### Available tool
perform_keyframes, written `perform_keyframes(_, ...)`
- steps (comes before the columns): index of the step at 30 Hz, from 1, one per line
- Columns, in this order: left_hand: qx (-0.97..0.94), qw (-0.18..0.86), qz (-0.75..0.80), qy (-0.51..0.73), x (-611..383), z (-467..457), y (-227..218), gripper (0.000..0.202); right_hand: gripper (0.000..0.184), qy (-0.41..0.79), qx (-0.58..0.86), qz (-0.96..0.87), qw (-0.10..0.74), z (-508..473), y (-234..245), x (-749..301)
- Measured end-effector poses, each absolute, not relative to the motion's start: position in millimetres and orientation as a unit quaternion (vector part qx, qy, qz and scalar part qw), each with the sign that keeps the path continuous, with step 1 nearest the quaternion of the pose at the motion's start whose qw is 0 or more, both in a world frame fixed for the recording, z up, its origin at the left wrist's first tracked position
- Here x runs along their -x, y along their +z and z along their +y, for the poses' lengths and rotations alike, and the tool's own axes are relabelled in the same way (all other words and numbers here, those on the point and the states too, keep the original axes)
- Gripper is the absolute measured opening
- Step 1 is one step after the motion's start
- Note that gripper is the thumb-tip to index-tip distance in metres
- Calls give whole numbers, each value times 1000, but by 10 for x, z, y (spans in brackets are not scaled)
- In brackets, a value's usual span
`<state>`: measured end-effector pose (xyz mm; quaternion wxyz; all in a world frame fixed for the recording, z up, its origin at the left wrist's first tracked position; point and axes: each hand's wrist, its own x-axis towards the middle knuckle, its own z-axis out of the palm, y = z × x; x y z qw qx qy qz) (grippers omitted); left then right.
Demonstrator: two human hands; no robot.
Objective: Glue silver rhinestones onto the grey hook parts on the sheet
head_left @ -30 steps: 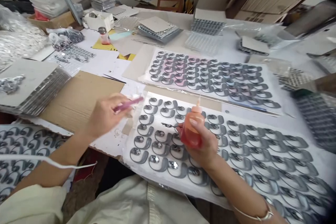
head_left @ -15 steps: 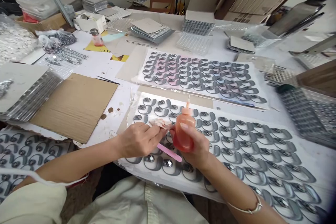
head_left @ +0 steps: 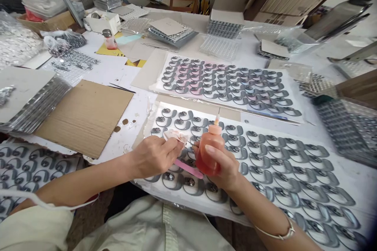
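Note:
My left hand (head_left: pixel 157 156) is closed on a crumpled white tissue (head_left: pixel 176 135) with faint pinkish stains. A flat pink stick (head_left: pixel 190 169) juts out from under its fingers; whether they grip it is hidden. My right hand (head_left: pixel 228 168) is wrapped around a squeeze bottle (head_left: pixel 209 151) of orange-red liquid, held upright with its thin needle nozzle (head_left: pixel 218 117) pointing up. The tissue is close to the bottle's left side. Under both hands lies a white sheet (head_left: pixel 247 188) bearing rows of grey metal ring-shaped pieces (head_left: pixel 256 137) with shiny round tops.
A second sheet of such pieces (head_left: pixel 226 82) lies beyond. To the left are a brown cardboard piece (head_left: pixel 86 115), black tweezers (head_left: pixel 122 88) and a stack of packed trays (head_left: pixel 35 102). A small metal-capped jar (head_left: pixel 109 40) stands farther back. A white cable (head_left: pixel 32 196) crosses my left arm.
The bottle and my right hand have shifted slightly right and down. The tissue has moved a little left, widening the gap to the bottle. The view has shifted slightly.

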<state>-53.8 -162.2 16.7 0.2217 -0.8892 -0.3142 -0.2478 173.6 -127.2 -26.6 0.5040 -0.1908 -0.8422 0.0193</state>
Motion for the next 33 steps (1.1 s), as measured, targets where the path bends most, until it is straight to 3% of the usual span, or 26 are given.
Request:
perform_keyframes(8,858,233,-380,-257,913,-1594,204,20,77,37,231,-824,516,-1220,-280,-1696)
perform_keyframes(14,706,196,-650,-202,1696,-1479,155,18,71,13,281,-825,489,-1204,-339,-1714)
perform_keyframes(16,645,166,-715,-212,1910,-1454,140,33,67,13,309,-828,467,-1190,-304,-1731)
perform_keyframes(19,605,106,-733,-292,2053,-1461,138,41,56,43,390,-822,413,-1161,-184,-1729)
perform_keyframes(25,463,-143,-723,-493,1905,-1493,189,23,55,174,567,-760,264,-1099,27,-1595)
perform_keyframes(29,400,-264,-597,-643,1839,-1442,219,18,57,153,572,-777,212,-1047,0,-1493)
perform_keyframes(33,367,-309,-524,-704,1832,-1411,237,18,58,89,543,-817,171,-1041,-120,-1458)
